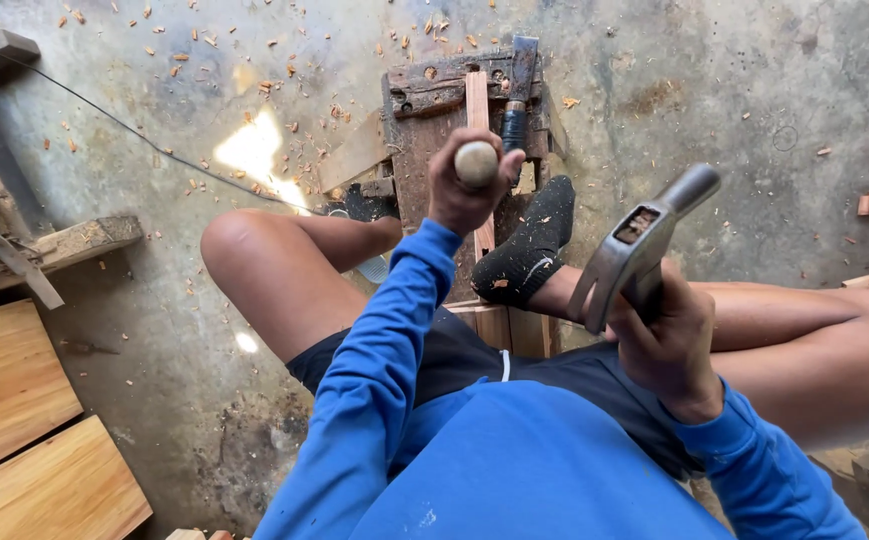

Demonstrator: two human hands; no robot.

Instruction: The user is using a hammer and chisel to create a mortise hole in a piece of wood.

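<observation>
A: The right hand grips the hammer, raised near the body. Swing short and square.

B: Beyond it, the left hand wraps the chisel upright over the wooden strip on the desk. Keep it plumb.

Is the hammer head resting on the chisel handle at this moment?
No. The right hand holds the hammer raised, clearly apart from the rounded wooden handle gripped in the left hand.

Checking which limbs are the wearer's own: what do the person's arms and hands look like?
Both arms wear long bright blue sleeves with ribbed cuffs ending at the wrists. The left hand and right hand are bare: no gloves, rings or watch visible. The fabric is plain, without markings.
</observation>
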